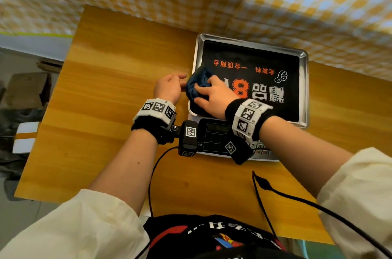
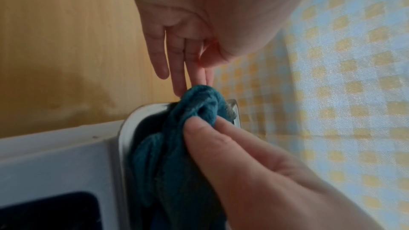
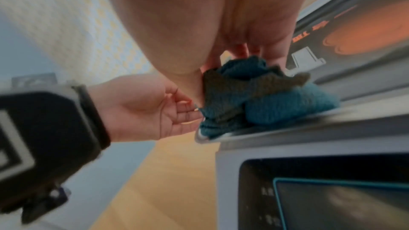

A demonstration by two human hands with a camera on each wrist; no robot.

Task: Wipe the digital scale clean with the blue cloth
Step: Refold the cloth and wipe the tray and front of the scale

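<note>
- Fingers of the right hand clutch the bunched blue cloth on the near-left corner of the digital scale tray.
- Left hand hangs relaxed, empty, just left of it.
- Unwiped tray stretches right and far across the counter.

Cream sleeves are pushed up both forearms. Each wrist wears a black band wrapped by a white strip of black square markers. A black camera block with 1 marker tag juts from each band, and 2 black cables trail back. The dark top bears red, white and coloured print.
</note>
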